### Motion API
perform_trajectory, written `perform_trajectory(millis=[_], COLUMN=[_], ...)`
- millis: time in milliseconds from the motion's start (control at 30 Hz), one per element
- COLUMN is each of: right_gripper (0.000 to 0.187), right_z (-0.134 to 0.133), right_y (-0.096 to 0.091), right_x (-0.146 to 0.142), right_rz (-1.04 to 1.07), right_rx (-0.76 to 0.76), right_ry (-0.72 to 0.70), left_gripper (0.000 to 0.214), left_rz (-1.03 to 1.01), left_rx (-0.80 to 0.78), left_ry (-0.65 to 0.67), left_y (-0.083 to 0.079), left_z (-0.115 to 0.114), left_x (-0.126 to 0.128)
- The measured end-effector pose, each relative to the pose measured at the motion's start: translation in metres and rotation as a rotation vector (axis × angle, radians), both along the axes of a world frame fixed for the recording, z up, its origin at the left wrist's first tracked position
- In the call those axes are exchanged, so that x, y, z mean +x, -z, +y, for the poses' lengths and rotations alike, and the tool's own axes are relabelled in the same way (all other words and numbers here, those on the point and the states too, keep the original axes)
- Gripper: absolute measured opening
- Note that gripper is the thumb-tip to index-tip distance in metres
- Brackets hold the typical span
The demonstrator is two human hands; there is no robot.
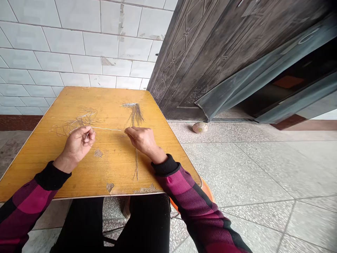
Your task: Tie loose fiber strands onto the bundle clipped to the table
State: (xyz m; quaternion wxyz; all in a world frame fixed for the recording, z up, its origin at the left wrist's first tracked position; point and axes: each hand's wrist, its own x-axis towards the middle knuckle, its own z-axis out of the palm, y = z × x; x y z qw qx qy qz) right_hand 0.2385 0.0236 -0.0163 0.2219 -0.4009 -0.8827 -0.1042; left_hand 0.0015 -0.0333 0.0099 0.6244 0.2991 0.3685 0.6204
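Observation:
A thin pale strand [107, 129] stretches taut between my two hands over the yellow wooden table [110, 165]. My left hand [78, 144] is closed in a pinch on its left end. My right hand [142, 138] is closed on its right end, knuckles up. Beneath my right hand a bundle of thin strands [136, 165] lies toward the table's near edge. Another bundle of strands [134, 112] lies just beyond my right hand. A loose tangle of strands [76, 123] lies beyond my left hand.
White tiled wall [65, 42] stands behind the table. A dark metal door [210, 52] leans open at the right. A small ball [199, 127] lies on the speckled floor by the door. The table's veneer is chipped at the near edge [147, 190].

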Motion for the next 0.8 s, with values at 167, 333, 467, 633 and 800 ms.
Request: perform_trajectory(millis=[167,333,467,633,800], right_gripper=[0.025,0.024,0.020,0.026,0.038], right_z=[-0.007,-0.009,-0.003,0.008,-0.003], right_y=[-0.003,-0.003,-0.002,-0.004,-0.006], right_x=[-0.005,-0.005,0.002,0.010,-0.004], right_rz=[-0.001,0.036,0.061,0.339,0.725], right_rx=[-0.117,-0.236,-0.307,-0.267,-0.616], right_ry=[-0.020,-0.068,-0.066,0.004,-0.221], left_gripper=[0.029,0.027,0.025,0.022,0.025], left_rz=[-0.040,-0.126,-0.160,-0.154,-0.017], left_rx=[-0.001,0.019,0.084,0.014,-0.090], left_ry=[-0.068,-0.096,-0.107,0.037,0.379], left_y=[-0.002,-0.002,-0.005,-0.004,0.009], left_z=[0.005,0.010,0.015,0.015,0.011], left_x=[-0.005,-0.018,-0.040,-0.046,-0.020])
